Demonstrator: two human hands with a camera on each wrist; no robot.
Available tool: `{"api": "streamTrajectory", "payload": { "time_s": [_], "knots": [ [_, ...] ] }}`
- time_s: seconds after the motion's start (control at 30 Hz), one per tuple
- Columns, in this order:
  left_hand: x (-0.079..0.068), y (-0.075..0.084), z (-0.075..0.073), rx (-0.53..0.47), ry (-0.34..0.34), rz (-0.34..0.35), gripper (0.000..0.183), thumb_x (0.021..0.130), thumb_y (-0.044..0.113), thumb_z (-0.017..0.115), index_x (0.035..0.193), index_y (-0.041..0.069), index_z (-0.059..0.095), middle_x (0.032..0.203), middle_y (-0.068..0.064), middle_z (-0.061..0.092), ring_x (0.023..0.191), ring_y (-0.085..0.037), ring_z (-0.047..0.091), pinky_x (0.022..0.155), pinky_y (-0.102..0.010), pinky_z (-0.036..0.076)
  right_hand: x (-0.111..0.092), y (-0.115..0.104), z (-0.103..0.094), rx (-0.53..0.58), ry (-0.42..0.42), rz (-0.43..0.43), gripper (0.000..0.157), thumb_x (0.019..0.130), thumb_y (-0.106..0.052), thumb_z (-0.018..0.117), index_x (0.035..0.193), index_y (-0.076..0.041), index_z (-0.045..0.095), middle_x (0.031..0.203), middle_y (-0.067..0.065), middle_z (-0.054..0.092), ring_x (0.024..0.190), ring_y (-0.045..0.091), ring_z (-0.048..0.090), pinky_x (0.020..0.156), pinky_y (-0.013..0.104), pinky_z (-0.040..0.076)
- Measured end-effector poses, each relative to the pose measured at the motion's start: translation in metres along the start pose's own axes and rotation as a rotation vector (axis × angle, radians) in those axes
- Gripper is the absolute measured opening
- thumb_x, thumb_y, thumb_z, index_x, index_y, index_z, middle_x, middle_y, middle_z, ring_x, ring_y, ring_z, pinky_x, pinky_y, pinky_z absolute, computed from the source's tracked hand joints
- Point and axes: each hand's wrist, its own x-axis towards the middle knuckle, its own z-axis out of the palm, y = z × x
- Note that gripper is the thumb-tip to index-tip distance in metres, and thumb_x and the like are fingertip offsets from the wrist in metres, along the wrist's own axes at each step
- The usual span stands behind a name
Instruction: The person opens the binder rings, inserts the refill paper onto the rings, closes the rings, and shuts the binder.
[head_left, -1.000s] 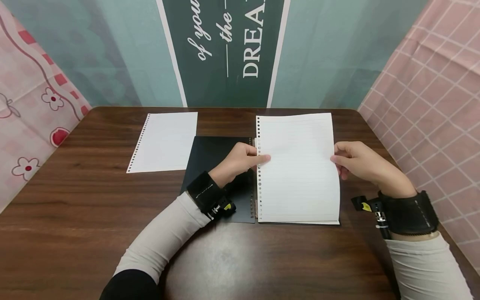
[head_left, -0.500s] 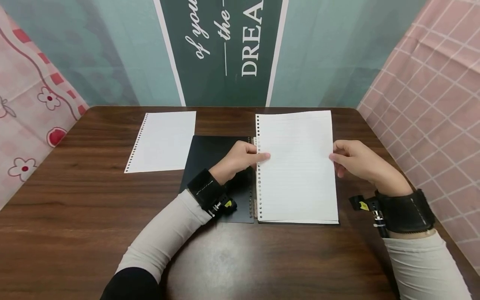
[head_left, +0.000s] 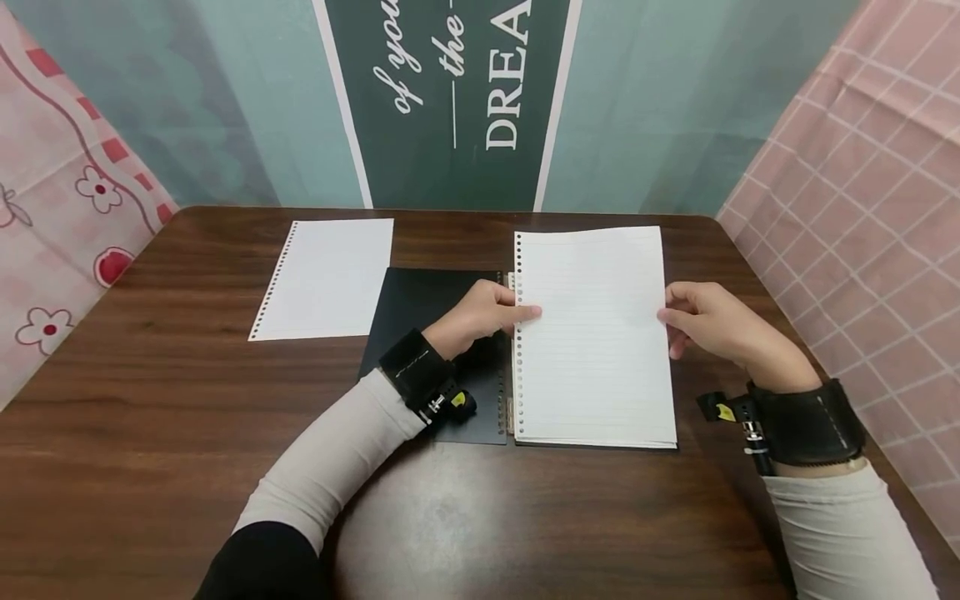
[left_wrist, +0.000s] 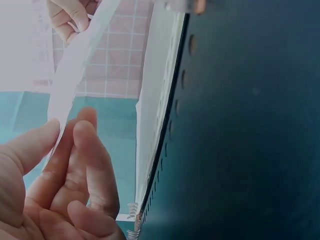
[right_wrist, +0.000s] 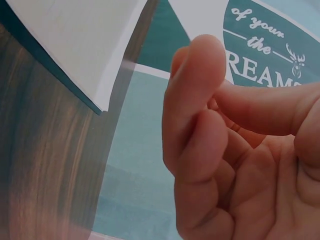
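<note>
A lined loose-leaf sheet (head_left: 592, 358) with punched holes is held above the right side of an opened black binder (head_left: 423, 300). My left hand (head_left: 476, 318) pinches its punched left edge, thumb on top. At the opposite edge, my right hand (head_left: 708, 325) pinches the sheet between thumb and fingers. The left wrist view shows the sheet (left_wrist: 72, 75) raised at an angle, apart from the page stack (left_wrist: 155, 95) below. Coiled metal rings (left_wrist: 132, 220) show at the binder's spine. In the right wrist view, the curled fingers (right_wrist: 195, 105) hide the pinched edge.
Another white punched sheet (head_left: 326, 279) lies on the wooden table (head_left: 150, 400) at the back left, beside the black cover. Printed cloth (head_left: 457, 100) hangs behind the table's far edge. Pink checked cloth (head_left: 885, 167) stands along the right, flowered cloth (head_left: 67, 208) along the left.
Both hands keep their pinch on the lined sheet. Its top edge rises slightly, then sinks a little toward the binder, and its right edge hangs straighter than a second ago.
</note>
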Motion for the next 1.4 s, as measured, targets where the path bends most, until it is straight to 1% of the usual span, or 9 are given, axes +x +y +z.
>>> {"api": "streamTrajectory", "payload": {
  "time_s": [0.1, 0.27, 0.4, 0.5, 0.57, 0.67, 0.77, 1.03, 1.4],
  "knots": [
    [0.002, -0.001, -0.001, 0.014, -0.012, -0.009, 0.028, 0.093, 0.030, 0.070, 0.076, 0.008, 0.071, 0.063, 0.001, 0.058, 0.059, -0.015, 0.041, 0.055, -0.025, 0.030, 0.001, 0.002, 0.000, 0.006, -0.006, 0.008, 0.010, 0.103, -0.004, 0.048, 0.099, 0.005, 0.049, 0.070, 0.006, 0.061, 0.059, 0.018, 0.064, 0.058, 0.030, 0.050],
    [0.003, -0.001, -0.003, 0.012, -0.031, -0.029, 0.030, 0.093, 0.031, 0.070, 0.070, 0.012, 0.068, 0.063, 0.002, 0.062, 0.065, -0.017, 0.056, 0.055, -0.025, 0.032, 0.003, 0.002, 0.001, 0.024, -0.025, 0.022, 0.011, 0.103, -0.005, 0.048, 0.099, 0.006, 0.049, 0.069, 0.006, 0.060, 0.060, 0.019, 0.065, 0.059, 0.030, 0.050],
    [0.005, -0.002, -0.004, -0.001, -0.048, -0.034, 0.035, 0.094, 0.029, 0.069, 0.065, 0.012, 0.060, 0.059, 0.000, 0.058, 0.069, -0.018, 0.062, 0.054, -0.026, 0.031, 0.004, 0.004, 0.003, 0.040, -0.033, 0.037, 0.011, 0.103, -0.005, 0.048, 0.099, 0.006, 0.048, 0.069, 0.006, 0.059, 0.061, 0.020, 0.066, 0.060, 0.030, 0.051],
    [0.006, -0.003, -0.006, -0.007, -0.048, -0.056, 0.028, 0.096, 0.030, 0.067, 0.074, 0.011, 0.067, 0.064, 0.001, 0.062, 0.071, -0.017, 0.064, 0.055, -0.025, 0.032, 0.005, 0.005, 0.004, 0.044, -0.038, 0.045, 0.011, 0.103, -0.004, 0.048, 0.099, 0.006, 0.048, 0.069, 0.006, 0.059, 0.062, 0.021, 0.067, 0.060, 0.030, 0.050],
    [0.007, -0.004, -0.007, -0.015, -0.043, -0.081, 0.021, 0.096, 0.030, 0.066, 0.091, 0.011, 0.074, 0.075, 0.001, 0.069, 0.072, -0.015, 0.064, 0.057, -0.024, 0.034, 0.005, 0.006, 0.005, 0.047, -0.043, 0.046, 0.011, 0.103, -0.005, 0.048, 0.099, 0.006, 0.048, 0.069, 0.006, 0.059, 0.062, 0.021, 0.068, 0.060, 0.030, 0.050],
    [0.008, -0.004, -0.008, -0.020, -0.036, -0.111, 0.025, 0.097, 0.031, 0.064, 0.109, 0.011, 0.074, 0.087, -0.002, 0.073, 0.072, -0.012, 0.066, 0.060, -0.024, 0.035, 0.006, 0.007, 0.005, 0.051, -0.052, 0.051, 0.012, 0.103, -0.006, 0.048, 0.099, 0.005, 0.048, 0.070, 0.007, 0.060, 0.063, 0.022, 0.069, 0.060, 0.031, 0.051],
    [0.009, -0.004, -0.009, -0.020, -0.034, -0.120, 0.028, 0.098, 0.031, 0.063, 0.117, 0.011, 0.072, 0.094, -0.005, 0.075, 0.073, -0.011, 0.067, 0.061, -0.024, 0.035, 0.007, 0.007, 0.005, 0.047, -0.058, 0.057, 0.012, 0.104, -0.006, 0.048, 0.100, 0.005, 0.048, 0.071, 0.008, 0.062, 0.064, 0.022, 0.069, 0.061, 0.031, 0.051],
    [0.004, -0.003, -0.014, -0.001, -0.044, -0.124, 0.033, 0.099, 0.029, 0.061, 0.127, 0.012, 0.066, 0.108, -0.006, 0.071, 0.078, -0.011, 0.069, 0.063, -0.025, 0.037, 0.009, 0.008, 0.007, 0.044, -0.080, 0.075, 0.012, 0.104, -0.008, 0.047, 0.100, 0.004, 0.048, 0.072, 0.007, 0.062, 0.066, 0.021, 0.070, 0.063, 0.032, 0.051],
    [-0.004, -0.003, -0.026, 0.104, -0.136, -0.080, 0.029, 0.100, 0.028, 0.057, 0.120, 0.009, 0.069, 0.100, -0.007, 0.073, 0.084, -0.016, 0.072, 0.058, -0.025, 0.036, 0.011, 0.013, 0.013, 0.026, -0.082, 0.068, 0.012, 0.103, -0.006, 0.048, 0.096, 0.004, 0.048, 0.072, 0.008, 0.063, 0.065, 0.020, 0.070, 0.064, 0.032, 0.050]
  ]
}}
